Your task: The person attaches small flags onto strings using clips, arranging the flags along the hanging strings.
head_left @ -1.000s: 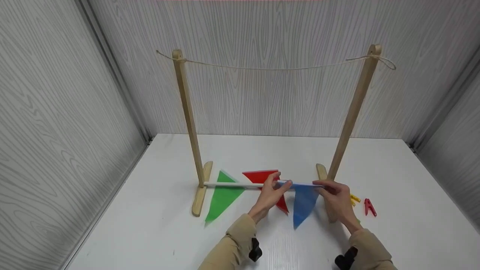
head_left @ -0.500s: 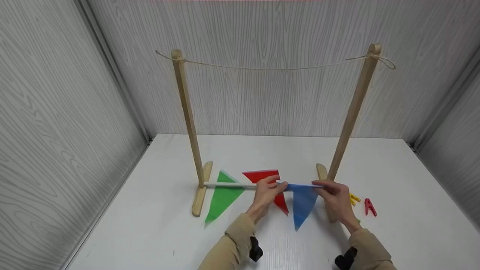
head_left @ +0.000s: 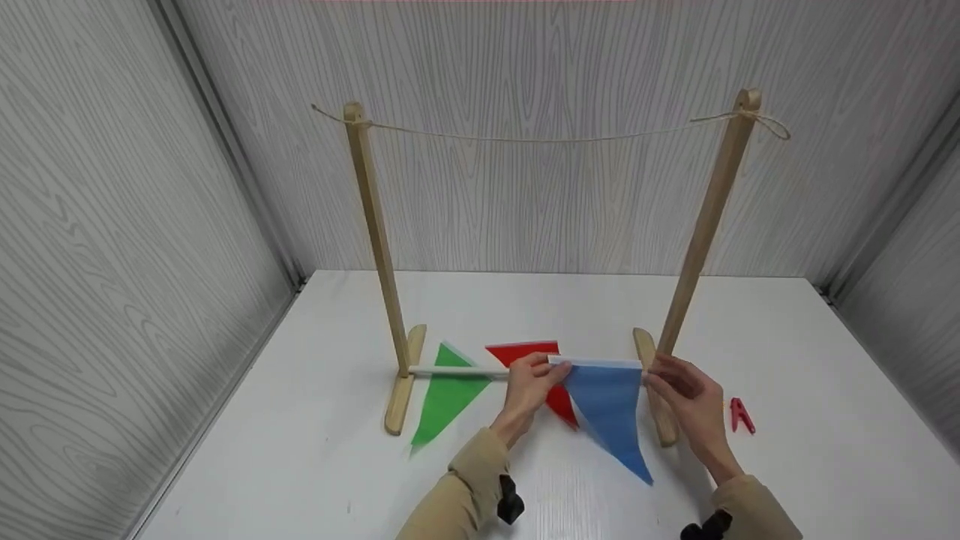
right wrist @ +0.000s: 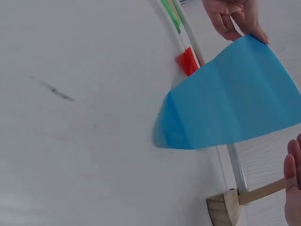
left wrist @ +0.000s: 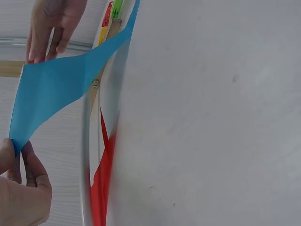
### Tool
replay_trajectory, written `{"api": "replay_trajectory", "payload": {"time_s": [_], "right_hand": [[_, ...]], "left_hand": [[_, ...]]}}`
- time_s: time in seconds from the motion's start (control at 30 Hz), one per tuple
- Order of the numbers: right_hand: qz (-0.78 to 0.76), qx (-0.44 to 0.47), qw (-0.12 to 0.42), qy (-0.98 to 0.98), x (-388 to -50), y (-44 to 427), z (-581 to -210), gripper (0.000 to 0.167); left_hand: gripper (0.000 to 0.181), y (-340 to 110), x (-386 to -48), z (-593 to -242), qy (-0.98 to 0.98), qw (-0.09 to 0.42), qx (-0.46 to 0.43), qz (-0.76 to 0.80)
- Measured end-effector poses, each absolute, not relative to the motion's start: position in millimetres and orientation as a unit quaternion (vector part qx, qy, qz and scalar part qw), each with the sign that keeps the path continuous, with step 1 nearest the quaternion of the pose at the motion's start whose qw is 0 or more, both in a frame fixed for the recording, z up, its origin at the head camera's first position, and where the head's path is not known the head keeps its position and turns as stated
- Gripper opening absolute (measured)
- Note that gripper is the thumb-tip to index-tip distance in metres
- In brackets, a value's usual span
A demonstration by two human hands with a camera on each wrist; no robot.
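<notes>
A blue triangular pennant [head_left: 611,405] with a white top band hangs point down over the table, its band level. My left hand [head_left: 527,394] pinches the band's left corner between thumb and fingers, as the left wrist view shows of the left hand [left wrist: 23,188] too. Beside the pennant's right corner is my right hand [head_left: 694,405]; in the right wrist view, the right hand [right wrist: 294,183] has loosely extended fingers just off the cloth. Behind the left hand lies a red pennant [head_left: 566,409], partly covered. A green pennant [head_left: 450,397] lies further left, under a white rod.
A wooden stand rises behind: left post [head_left: 379,240], right post [head_left: 709,217], a white crossbar rod [head_left: 465,370] low down and a string [head_left: 525,139] tied across the tops. A red clothespin [head_left: 741,416] lies right of my right hand; more coloured clothespins [left wrist: 108,19] show in the left wrist view.
The blue pennant has turned to face the head camera, its band showing and its tip swung right. My right hand has shifted slightly right off the corner, hiding the yellow clothespins.
</notes>
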State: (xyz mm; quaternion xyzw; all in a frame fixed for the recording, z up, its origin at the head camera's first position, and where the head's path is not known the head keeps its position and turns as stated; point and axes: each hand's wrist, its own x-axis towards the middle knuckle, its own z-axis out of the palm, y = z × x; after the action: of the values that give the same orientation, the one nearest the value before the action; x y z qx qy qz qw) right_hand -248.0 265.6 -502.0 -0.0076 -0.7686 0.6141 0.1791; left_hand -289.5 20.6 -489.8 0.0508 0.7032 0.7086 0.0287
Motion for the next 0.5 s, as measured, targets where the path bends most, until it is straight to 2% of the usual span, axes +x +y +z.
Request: {"api": "replay_trajectory", "payload": {"time_s": [0.2, 0.5], "right_hand": [[0.575, -0.097, 0.198, -0.788, -240.6, 293.1, -507.7, 0.041], [0.535, -0.22, 0.175, -0.797, -228.8, 337.0, -514.6, 0.054]], "left_hand": [[0.024, 17.9, -290.7, -488.3, 0.698, 0.014, 0.062, 0.714], [0.019, 15.4, -292.1, -484.1, 0.696, 0.005, 0.069, 0.714]]}}
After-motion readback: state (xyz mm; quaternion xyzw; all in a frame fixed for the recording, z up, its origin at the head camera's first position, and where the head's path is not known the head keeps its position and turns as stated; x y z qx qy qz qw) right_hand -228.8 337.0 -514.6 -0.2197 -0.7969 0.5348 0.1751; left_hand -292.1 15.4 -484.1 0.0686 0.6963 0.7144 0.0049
